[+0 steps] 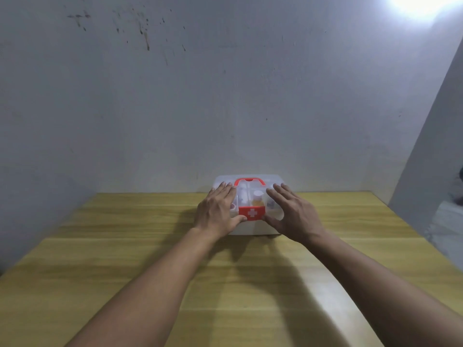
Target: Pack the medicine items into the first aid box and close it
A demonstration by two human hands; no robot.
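Observation:
A clear plastic first aid box (250, 229) stands near the far edge of the wooden table (125, 259), its lid down. A red handle (249, 181) lies on the lid and a red latch with a white cross (251, 213) sits at the front. Through the lid I see a small bottle with orange contents (258, 199) and other pale items. My left hand (217, 211) rests flat on the lid's left side, thumb touching the latch. My right hand (293, 214) lies flat on the right side, fingers spread, thumb at the front edge.
A grey wall (225, 96) rises right behind the box. The table's right edge (411, 229) drops off to a grey floor. A bright light glares at the top right.

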